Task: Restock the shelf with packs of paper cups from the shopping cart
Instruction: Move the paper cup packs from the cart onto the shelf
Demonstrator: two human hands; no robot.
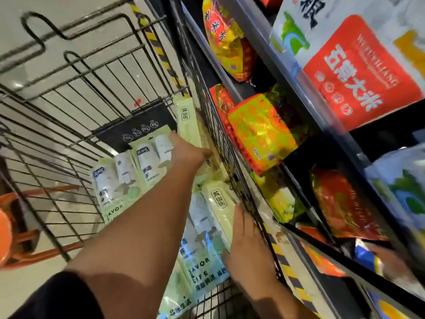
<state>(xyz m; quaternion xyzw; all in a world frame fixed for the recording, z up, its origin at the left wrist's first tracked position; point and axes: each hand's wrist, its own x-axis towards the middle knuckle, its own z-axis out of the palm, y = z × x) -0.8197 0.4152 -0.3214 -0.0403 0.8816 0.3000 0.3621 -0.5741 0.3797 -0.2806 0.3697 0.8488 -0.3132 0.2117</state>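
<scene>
Several pale green packs of paper cups [147, 164] lie piled in the wire shopping cart [69, 95]. One pack [187, 123] stands upright against the cart's far right corner. My left hand [186, 153] reaches deep into the cart and rests spread across the packs at the far end, its fingers apart and not closed around any of them. Nearer to me, my right hand [246, 245] lies flat, fingers straight, on a pack [218, 210] next to the cart's right wall. A large pack printed "SAVOR LIFE" [200, 270] lies beneath it.
A dark metal shelf [299, 88] runs along the right, close against the cart, and holds red, yellow and white bags [262, 132] on several tiers. Black and yellow hazard tape [282, 263] marks the floor by the shelf. An orange frame [27, 236] stands to the cart's left.
</scene>
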